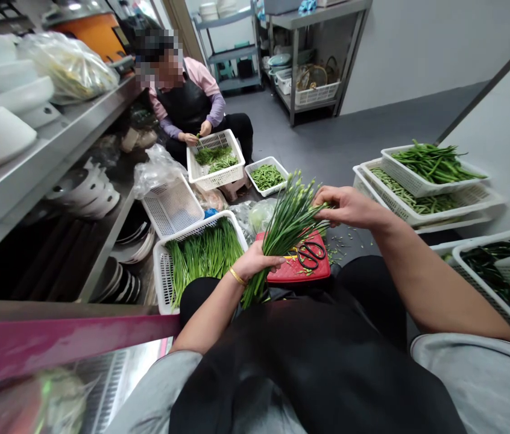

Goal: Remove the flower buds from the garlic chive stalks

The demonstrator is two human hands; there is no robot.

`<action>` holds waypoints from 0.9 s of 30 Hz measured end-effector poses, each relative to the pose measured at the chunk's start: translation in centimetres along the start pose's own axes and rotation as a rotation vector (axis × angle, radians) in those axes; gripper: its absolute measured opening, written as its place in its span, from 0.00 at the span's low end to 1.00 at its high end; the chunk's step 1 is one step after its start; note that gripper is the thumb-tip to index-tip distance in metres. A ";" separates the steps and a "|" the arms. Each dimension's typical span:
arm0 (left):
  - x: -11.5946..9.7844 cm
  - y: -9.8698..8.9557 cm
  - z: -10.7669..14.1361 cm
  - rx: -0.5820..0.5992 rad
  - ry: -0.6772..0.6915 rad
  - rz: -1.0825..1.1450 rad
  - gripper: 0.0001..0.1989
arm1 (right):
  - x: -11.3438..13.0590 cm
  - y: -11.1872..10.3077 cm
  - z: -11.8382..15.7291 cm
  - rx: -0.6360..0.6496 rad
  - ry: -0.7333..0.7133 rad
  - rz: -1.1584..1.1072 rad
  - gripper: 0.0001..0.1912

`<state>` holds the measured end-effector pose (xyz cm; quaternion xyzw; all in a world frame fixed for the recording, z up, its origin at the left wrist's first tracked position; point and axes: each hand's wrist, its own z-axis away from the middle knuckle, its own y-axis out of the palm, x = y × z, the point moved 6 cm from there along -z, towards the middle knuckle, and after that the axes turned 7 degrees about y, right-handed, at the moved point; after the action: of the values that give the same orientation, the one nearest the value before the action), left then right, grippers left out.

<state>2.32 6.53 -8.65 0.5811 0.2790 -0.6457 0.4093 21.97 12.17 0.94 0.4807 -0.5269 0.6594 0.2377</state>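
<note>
A thick bunch of flowering garlic chives (287, 218) slants upward in front of me, its pale buds at the top. My left hand (258, 260) is wrapped round the lower stems. At the budded end, my right hand (343, 206) has its fingers pinched together by the tips; whether a bud or stem is between them I cannot make out. Beneath the bunch is a red stool-like surface (300, 274), partly covered, with black-handled scissors (311, 254) and scattered green trimmings on it. Left of it, more long green chives (207, 256) fill a white basket (161, 271).
Across from me a seated co-worker (187, 99) handles greens over a white basket (212, 179). A small basket of cut green pieces (267, 177) stands nearby. Stacked bean baskets (411, 212) are at right. Steel shelving (69, 144) runs along the left; an empty-looking basket (171, 208) leans beside it.
</note>
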 end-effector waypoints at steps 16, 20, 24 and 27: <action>0.0 -0.6 -1.0 -0.139 0.062 -0.211 0.16 | 4.6 1.2 2.0 -0.408 -0.005 0.308 0.14; 0.1 -0.6 -0.9 -0.157 0.066 -0.234 0.15 | 2.6 2.0 0.4 -0.435 0.137 0.270 0.22; 0.1 -0.7 -0.9 -0.166 0.071 -0.233 0.14 | 2.1 2.3 0.1 -0.454 0.140 0.148 0.20; 0.2 -0.7 -1.0 -0.159 0.080 -0.219 0.14 | 2.2 2.9 -0.1 -0.365 0.080 -0.056 0.17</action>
<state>2.22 7.72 -9.10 0.5382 0.4071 -0.6388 0.3695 18.59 10.90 1.56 0.4177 -0.6142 0.5646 0.3598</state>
